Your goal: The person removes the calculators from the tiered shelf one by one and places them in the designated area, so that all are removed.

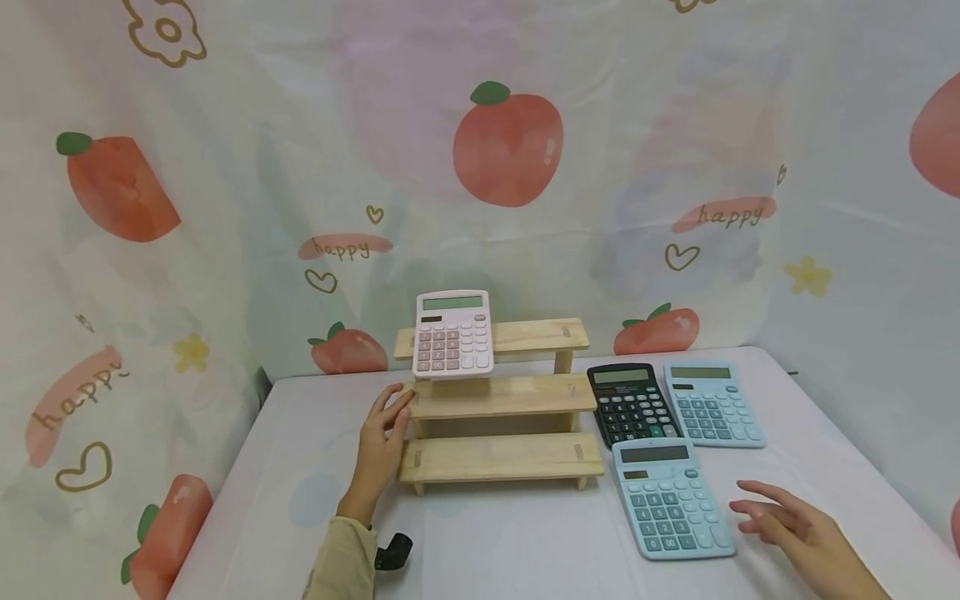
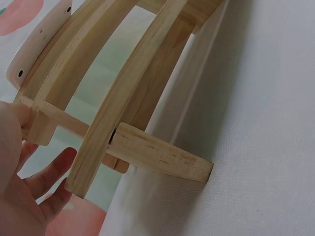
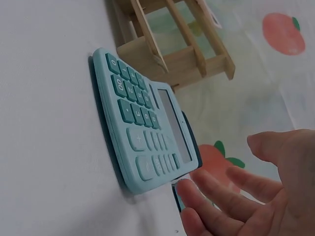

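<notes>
On the left, my left hand (image 1: 382, 443) holds the left end of the three-tier wooden shelf (image 1: 502, 396) at its middle board, with fingers bent around the board's end in the left wrist view. A pink calculator (image 1: 453, 333) leans upright on the shelf, against the top board. My right hand (image 1: 795, 533) hovers just right of the nearest light blue calculator (image 1: 671, 500), fingers relaxed and holding nothing. That calculator lies face up, its top edge overlapping a black calculator (image 1: 633, 404). Another light blue calculator (image 1: 712, 404) lies behind, right of the black one.
A white cloth covers the table (image 1: 495, 542). A small black curved object (image 1: 393, 552) lies beside the left sleeve (image 1: 343, 558). A fruit-printed curtain (image 1: 600, 250) hangs behind the shelf and along both sides.
</notes>
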Demonstrator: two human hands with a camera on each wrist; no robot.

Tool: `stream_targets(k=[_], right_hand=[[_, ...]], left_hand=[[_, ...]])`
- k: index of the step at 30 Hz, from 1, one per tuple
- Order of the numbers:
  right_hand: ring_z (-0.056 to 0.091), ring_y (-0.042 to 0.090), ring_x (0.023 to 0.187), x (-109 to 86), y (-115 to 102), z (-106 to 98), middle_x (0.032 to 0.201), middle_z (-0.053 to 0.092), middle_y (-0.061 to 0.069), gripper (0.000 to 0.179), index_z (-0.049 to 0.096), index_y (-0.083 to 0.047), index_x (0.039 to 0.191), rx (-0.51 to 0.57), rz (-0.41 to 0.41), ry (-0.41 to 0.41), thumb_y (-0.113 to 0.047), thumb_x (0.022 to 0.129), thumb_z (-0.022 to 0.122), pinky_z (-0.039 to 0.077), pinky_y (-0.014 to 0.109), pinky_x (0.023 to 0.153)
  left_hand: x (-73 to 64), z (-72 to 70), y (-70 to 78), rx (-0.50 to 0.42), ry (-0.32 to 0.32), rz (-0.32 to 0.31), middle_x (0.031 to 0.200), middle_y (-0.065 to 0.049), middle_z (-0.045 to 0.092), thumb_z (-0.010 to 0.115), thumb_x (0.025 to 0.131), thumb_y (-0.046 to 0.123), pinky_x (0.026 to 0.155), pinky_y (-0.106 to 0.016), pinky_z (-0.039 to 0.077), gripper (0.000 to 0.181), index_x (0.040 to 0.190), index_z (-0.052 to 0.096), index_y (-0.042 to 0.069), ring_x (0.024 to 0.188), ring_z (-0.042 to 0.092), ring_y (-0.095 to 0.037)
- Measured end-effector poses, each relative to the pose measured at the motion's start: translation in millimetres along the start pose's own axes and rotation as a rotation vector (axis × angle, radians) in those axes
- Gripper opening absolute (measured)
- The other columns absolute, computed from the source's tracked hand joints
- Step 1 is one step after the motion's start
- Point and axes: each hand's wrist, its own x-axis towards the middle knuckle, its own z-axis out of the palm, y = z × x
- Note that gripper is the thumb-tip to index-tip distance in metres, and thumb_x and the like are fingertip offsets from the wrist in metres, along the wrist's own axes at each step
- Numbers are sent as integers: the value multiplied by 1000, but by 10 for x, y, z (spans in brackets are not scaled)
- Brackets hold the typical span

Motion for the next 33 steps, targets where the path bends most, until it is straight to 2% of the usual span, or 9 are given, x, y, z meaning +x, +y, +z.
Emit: stream_targets(k=[3, 5, 9, 16, 20, 23, 27, 31, 33], right_hand=[[67, -5, 85, 22, -57, 24, 104, 70, -26, 38, 50, -2, 140, 4, -67, 37, -21, 107, 52, 55, 15, 74], [67, -4, 84, 41, -115, 33, 102, 68, -30, 33, 53, -9, 137, 12, -94, 52, -19, 107, 52, 55, 14, 73], [68, -3, 85, 95, -247, 71, 102, 67, -31, 31, 55, -11, 137, 26, -158, 70, -15, 106, 53, 54, 15, 72], [69, 1, 89, 197, -480, 156, 106, 67, -31, 34, 52, -3, 139, 78, -256, 45, -12, 106, 52, 54, 15, 75], [70, 3, 91, 260, -642, 216, 107, 67, -31, 37, 50, 3, 140, 108, -311, 29, -12, 106, 50, 54, 16, 77], [69, 5, 92, 293, -789, 251, 109, 67, -30, 40, 48, 5, 142, 103, -329, 19, -14, 107, 50, 53, 16, 79], [69, 4, 94, 342, -969, 284, 112, 68, -26, 41, 48, 2, 144, 121, -353, -7, -16, 107, 50, 53, 16, 81], [68, 2, 95, 419, -1111, 328, 113, 67, -26, 40, 48, 2, 143, 159, -414, -36, -14, 107, 50, 54, 17, 83], [69, 2, 95, 461, -1175, 357, 114, 68, -21, 39, 49, 2, 142, 168, -441, -40, -13, 107, 50, 55, 17, 84]], left_hand=[[-3, -1, -12, 5, 5, 6, 151, -12, 52, 55, 105, 16, 90, -28, 55, 33, 134, 66, 7, 117, 64, -25], [2, 10, -16, 9, 8, 11, 151, -11, 52, 55, 105, 16, 90, -28, 55, 33, 134, 66, 7, 115, 65, -24], [3, 20, -13, 13, 13, 7, 151, -10, 52, 55, 105, 16, 90, -28, 55, 33, 134, 67, 7, 111, 66, -22], [2, 3, 9, 18, 3, -2, 151, -10, 52, 54, 105, 16, 91, -28, 56, 33, 134, 66, 7, 108, 67, -22], [5, -17, 22, 30, -2, -15, 151, -9, 52, 55, 105, 16, 90, -28, 55, 33, 135, 66, 7, 112, 66, -22], [4, -14, 24, 37, 6, -1, 151, -11, 52, 55, 105, 15, 89, -27, 55, 33, 134, 66, 6, 114, 65, -24], [2, 8, 4, 46, 26, 44, 149, -15, 53, 55, 104, 14, 86, -25, 55, 33, 133, 66, 3, 106, 68, -27], [-4, 12, 0, 48, 35, 67, 148, -16, 54, 55, 105, 13, 85, -23, 55, 32, 133, 66, 2, 99, 70, -24], [-8, 12, 5, 46, 33, 67, 148, -16, 54, 54, 105, 14, 85, -23, 55, 32, 133, 66, 2, 99, 70, -23]])
